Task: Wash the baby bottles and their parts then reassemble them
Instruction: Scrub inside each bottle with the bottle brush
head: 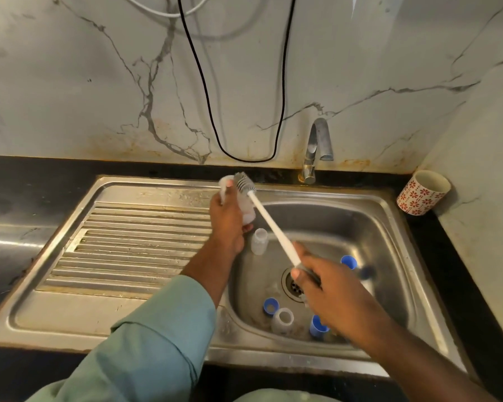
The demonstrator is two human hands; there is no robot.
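- Gripping a clear baby bottle (246, 210) in the left hand (227, 224), fingers curled round its body, up over the near-left rim of the sink (389, 216).
- Clamping the right hand (328, 288) round the grey end of the bottle brush (269, 224); bristle head lying against the upper side of the held bottle, just beyond the left fingertips.
- Judging the step: scrubbing this bottle; whether bristles are at the mouth or the outer wall, cannot tell.
- Doing it well: keeping the left grip firm on the slippery plastic, turning the bottle against the bristles, working short strokes along the handle's line.
- Waiting below the hands, in the basin: a second bottle (258, 240) just under the left hand, a third bottle (283, 320) and blue caps (270, 306) nearer, beneath the right forearm.
- Tap (317, 149) beyond the hands, seemingly not running; rinsing probably still ahead.
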